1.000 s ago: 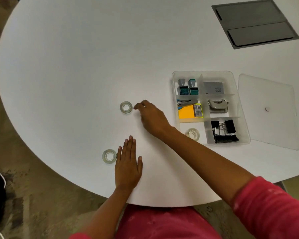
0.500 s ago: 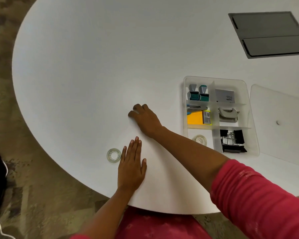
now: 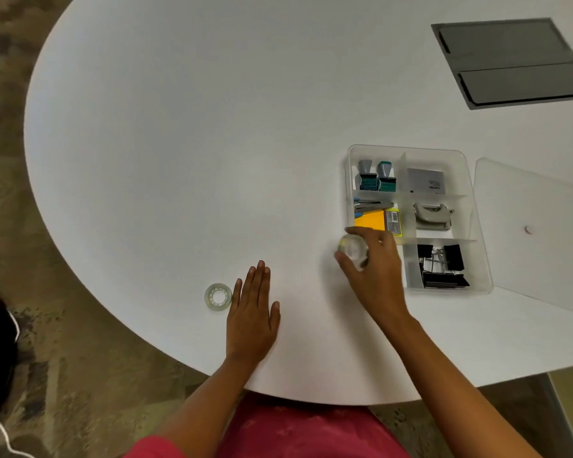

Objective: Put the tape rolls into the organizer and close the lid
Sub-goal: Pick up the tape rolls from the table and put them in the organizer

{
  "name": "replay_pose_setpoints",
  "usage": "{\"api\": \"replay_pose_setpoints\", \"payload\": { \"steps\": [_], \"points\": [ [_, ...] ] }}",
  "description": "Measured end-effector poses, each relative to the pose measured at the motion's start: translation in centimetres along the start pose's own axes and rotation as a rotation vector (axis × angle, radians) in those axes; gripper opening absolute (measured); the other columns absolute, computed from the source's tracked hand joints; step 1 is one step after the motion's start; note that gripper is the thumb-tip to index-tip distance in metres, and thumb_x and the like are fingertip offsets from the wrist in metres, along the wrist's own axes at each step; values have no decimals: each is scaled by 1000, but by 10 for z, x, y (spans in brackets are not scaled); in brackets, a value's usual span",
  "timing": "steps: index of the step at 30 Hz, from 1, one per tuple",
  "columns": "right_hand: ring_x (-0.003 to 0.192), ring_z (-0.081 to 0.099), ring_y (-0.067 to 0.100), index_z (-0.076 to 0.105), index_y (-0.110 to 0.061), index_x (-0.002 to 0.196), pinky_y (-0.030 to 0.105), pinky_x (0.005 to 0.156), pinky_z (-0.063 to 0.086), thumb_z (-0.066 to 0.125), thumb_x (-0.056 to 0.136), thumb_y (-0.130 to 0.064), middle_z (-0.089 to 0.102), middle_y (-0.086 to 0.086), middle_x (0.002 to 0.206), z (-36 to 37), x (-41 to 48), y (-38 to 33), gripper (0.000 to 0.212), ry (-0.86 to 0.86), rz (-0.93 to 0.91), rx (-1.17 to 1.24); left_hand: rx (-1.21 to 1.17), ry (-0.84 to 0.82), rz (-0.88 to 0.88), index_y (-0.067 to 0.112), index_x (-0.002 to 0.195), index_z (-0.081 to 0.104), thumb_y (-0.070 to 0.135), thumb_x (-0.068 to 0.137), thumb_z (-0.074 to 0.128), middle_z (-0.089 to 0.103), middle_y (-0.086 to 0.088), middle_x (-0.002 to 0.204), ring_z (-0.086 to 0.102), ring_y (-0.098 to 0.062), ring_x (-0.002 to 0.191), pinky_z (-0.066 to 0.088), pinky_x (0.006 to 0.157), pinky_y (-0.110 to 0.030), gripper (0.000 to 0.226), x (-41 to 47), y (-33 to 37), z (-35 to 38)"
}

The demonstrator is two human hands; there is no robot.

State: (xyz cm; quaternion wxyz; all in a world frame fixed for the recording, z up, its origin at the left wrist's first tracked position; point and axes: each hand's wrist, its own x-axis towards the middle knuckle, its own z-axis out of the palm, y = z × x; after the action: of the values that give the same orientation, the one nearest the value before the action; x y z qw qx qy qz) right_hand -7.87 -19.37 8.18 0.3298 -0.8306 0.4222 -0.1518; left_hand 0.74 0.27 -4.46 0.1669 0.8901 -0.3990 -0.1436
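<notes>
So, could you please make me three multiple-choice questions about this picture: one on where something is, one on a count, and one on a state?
1. Where does the tape roll that is not held lie?
A. inside the organizer
B. on the table, just left of the left hand
C. on the lid

2. How many compartments does the organizer have?
A. four
B. six
C. nine

3. What state is the organizer in?
A. open, with the lid beside it
B. closed
C. turned over

Answers:
1. B: the roll sits flat on the white table by the fingers of the left hand.
2. B: dividers form two columns of three.
3. A: the clear lid lies flat on the table to the right of the organizer, while the right hand holds another roll at its near-left corner.
</notes>
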Motion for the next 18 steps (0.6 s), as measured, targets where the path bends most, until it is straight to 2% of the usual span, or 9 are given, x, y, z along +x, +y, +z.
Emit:
{"api": "replay_pose_setpoints", "payload": {
  "steps": [2,5,7,11,14,16,18],
  "points": [
    [107,52,31,60,-16,118,30,85,43,75,78,-17,53,14,118,-10,-2,14,42,-20,132,-70,-4,-3,0,10,153,18,28,95,37,15,-3,162,11,-17,151,10,123,-37,63,0,1,-1],
    [111,49,36,59,-14,119,34,90,42,74,79,-16,53,18,119,-14,1,27,43,-112,225,-147,-1,-8,-5,10,153,19,28,95,37,16,-4,162,11,-17,151,9,123,-36,63,0,2,-2],
    [111,49,36,60,-13,119,34,90,41,73,79,-16,54,19,118,-11,3,29,42,-150,225,-143,-1,-9,-8,9,153,19,28,95,36,16,-4,162,11,-16,151,8,123,-35,63,1,2,-3],
    [114,46,35,59,-11,120,34,92,38,69,83,-17,55,20,119,-7,10,32,38,-114,268,-198,6,-19,-7,9,153,18,28,95,35,15,-4,163,9,-16,151,7,124,-36,63,1,2,-4],
    [116,47,34,60,-11,119,33,94,36,59,89,-13,58,20,120,-4,15,38,31,-182,306,-290,3,-22,-10,9,153,18,29,95,35,15,-4,163,9,-16,151,9,124,-37,63,1,3,-5],
    [117,47,33,60,-11,120,31,93,34,54,91,-9,58,19,121,-1,14,40,29,-219,320,-270,1,-31,-12,9,153,17,29,95,34,14,-4,163,8,-16,151,9,124,-37,63,1,3,-6],
    [117,45,33,60,-9,120,31,90,34,51,92,-4,57,19,122,0,9,38,30,-182,300,-253,1,-46,-13,9,153,15,29,96,34,11,-4,163,6,-16,151,7,124,-37,63,0,5,-9]
  ]
}}
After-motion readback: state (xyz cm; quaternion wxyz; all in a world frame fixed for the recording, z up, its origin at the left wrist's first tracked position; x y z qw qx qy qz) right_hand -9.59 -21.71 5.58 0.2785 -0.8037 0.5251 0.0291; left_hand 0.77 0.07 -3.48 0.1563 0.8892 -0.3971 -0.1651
